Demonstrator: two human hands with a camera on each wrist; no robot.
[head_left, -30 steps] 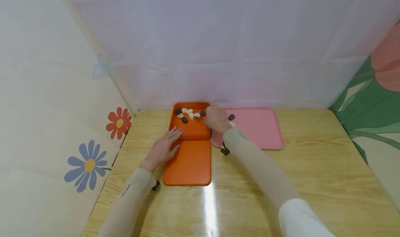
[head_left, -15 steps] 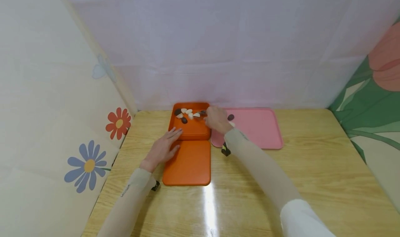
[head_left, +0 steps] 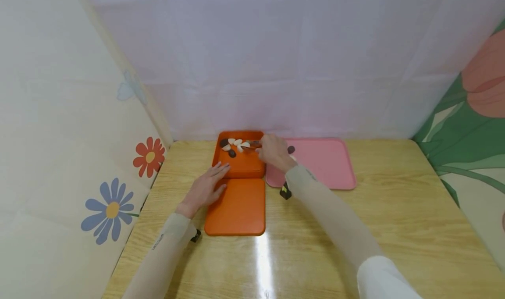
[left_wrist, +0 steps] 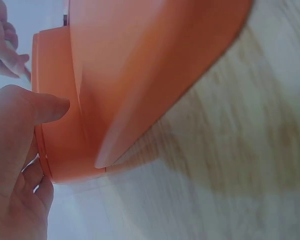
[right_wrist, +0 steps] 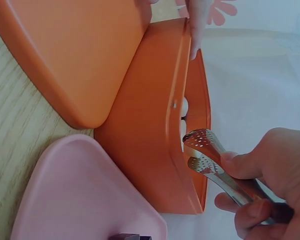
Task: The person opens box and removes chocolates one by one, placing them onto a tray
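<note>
Metal tongs [right_wrist: 224,177] with perforated tips are held in my right hand [head_left: 275,153], thumb on one arm and fingers round the other. Their tips stand apart over the side wall of the orange box [head_left: 246,174], next to several white oval pebble-like pieces [head_left: 238,141]. A dark oval piece [head_left: 232,153] lies nearer the box's front. My left hand [head_left: 201,193] holds the box at its near left corner, with the thumb [left_wrist: 52,107] along the outer front wall and fingers over the rim. The box's far inside is partly hidden behind my right hand.
The flat orange lid [head_left: 236,209] lies against the box's front. To the right, a pink tray [head_left: 327,167] bears a dark piece [head_left: 291,149] and a pale one, partly hidden by my right wrist. A hanging cloth [head_left: 315,71] stands close behind both.
The tongs have moved slightly left, and their tips now overlap the white pieces, which have shifted slightly. My left hand stays on the box.
</note>
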